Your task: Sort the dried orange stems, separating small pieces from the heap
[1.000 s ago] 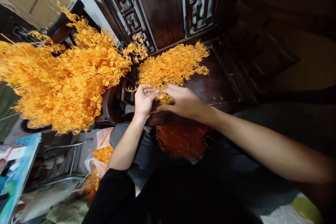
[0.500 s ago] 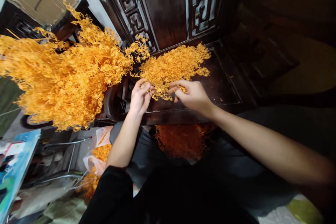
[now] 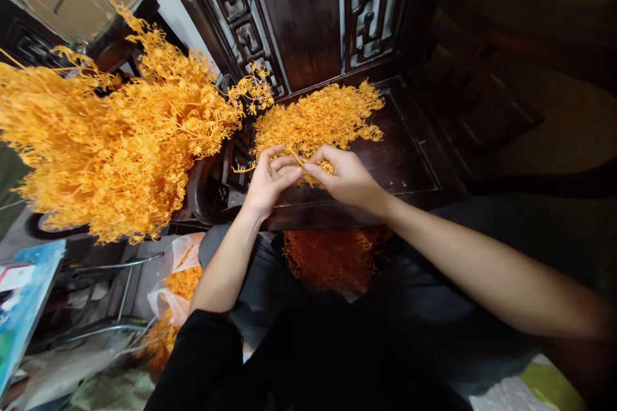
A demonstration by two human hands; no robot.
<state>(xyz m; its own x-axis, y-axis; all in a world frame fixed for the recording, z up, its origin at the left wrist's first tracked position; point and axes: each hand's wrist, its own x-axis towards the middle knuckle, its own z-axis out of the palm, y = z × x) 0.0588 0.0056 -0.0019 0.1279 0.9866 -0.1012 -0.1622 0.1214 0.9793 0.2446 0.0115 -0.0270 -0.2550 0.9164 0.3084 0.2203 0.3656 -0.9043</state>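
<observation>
My left hand (image 3: 270, 183) is closed, thumb and fingertips pinching a thin orange sprig (image 3: 295, 155). Opposite it, my right hand (image 3: 348, 178) has thumb and forefinger pressed together on the same sprig, so the fingertips of both hands nearly meet. Small orange tufts show under the right fingers. Just beyond the hands, a flat pile of orange dried-looking sprigs (image 3: 321, 117) lies on the dark carved wooden seat (image 3: 400, 164). Another bit of stem pokes out left of my left hand; whether it belongs to the held sprig is hidden.
A large bushy heap of orange sprigs (image 3: 130, 135) rises at the left over the armrest. Below the seat edge sits a reddish-orange bundle (image 3: 332, 260). Pinkish plastic bags (image 3: 176, 305) with more orange sprigs stand at lower left, near a blue board (image 3: 33, 289). A carved backrest (image 3: 303, 26) stands behind.
My hands have come together from either side of the pile's near edge. A stem now shows stretched between them, and the left hand has turned its palm more upward.
</observation>
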